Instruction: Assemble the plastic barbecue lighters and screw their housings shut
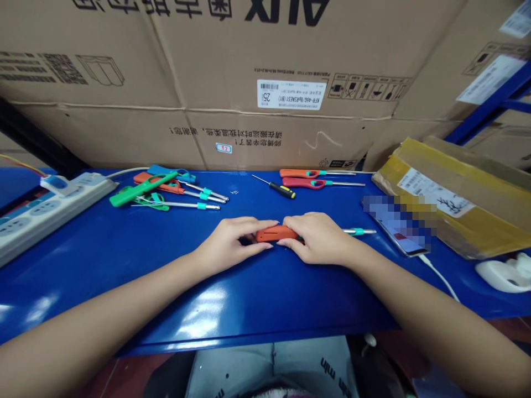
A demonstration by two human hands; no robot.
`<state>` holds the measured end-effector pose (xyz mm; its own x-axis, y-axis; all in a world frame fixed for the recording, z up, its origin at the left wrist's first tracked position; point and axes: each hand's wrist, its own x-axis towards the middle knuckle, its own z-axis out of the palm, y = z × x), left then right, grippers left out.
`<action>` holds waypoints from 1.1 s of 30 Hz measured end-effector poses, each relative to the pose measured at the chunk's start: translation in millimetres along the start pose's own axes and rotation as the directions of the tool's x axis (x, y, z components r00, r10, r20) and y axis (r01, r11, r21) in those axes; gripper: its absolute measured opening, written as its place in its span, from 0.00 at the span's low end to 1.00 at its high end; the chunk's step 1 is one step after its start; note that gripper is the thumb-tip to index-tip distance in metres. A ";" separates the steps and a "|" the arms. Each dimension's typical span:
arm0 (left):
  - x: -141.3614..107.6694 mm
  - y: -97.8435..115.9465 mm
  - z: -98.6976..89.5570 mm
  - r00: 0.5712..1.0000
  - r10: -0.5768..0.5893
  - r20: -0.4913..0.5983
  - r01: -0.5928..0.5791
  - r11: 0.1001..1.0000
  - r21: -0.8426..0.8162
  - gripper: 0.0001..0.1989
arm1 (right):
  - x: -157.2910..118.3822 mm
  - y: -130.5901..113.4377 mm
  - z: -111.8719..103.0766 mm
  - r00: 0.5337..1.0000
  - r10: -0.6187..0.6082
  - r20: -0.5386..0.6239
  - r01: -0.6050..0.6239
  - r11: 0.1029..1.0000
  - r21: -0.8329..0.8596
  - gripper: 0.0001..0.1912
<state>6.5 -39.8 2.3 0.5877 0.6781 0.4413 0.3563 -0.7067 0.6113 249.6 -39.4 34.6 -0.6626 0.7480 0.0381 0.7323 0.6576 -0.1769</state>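
Both my hands are on an orange long-necked lighter (271, 234) just above the blue tabletop. My left hand (228, 239) pinches the butt end of its handle between thumb and fingers. Wrapped over the middle of the handle, my right hand (317, 237) hides the trigger part. The metal neck with a teal collar sticks out to the right past my right hand. Beyond my hands lies a screwdriver (282, 189) with a black and yellow handle. An orange lighter (301, 173) and a red lighter (305, 183) lie to the right of it.
Green, orange and blue lighter parts (145, 189) are piled at the back left, near a white power strip (53, 210). At right are a phone (394, 226) on a cable, a taped parcel (464, 193) and a white earbud case (504, 275). A large carton (232, 66) stands behind.
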 end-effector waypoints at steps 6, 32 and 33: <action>0.4 -1.4 -8.1 0.997 -0.014 0.077 0.007 0.996 0.086 0.19 | 3.7 2.1 5.6 0.993 -0.108 -0.040 0.112 0.987 0.114 0.11; -0.3 -11.1 -3.8 0.992 -0.082 0.097 0.071 0.991 0.116 0.17 | 134.2 7.4 27.6 0.967 -0.062 -0.245 0.142 0.936 0.322 0.10; -0.4 -10.6 -3.5 0.991 -0.089 0.100 0.078 0.990 0.116 0.18 | 139.8 7.6 29.1 0.968 -0.062 -0.244 0.141 0.937 0.319 0.09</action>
<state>-0.1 -31.9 -2.0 0.6234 0.7148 0.3169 0.4825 -0.6706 0.5634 158.0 67.6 9.9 -0.6486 0.7047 0.2876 0.5431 0.6933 -0.4738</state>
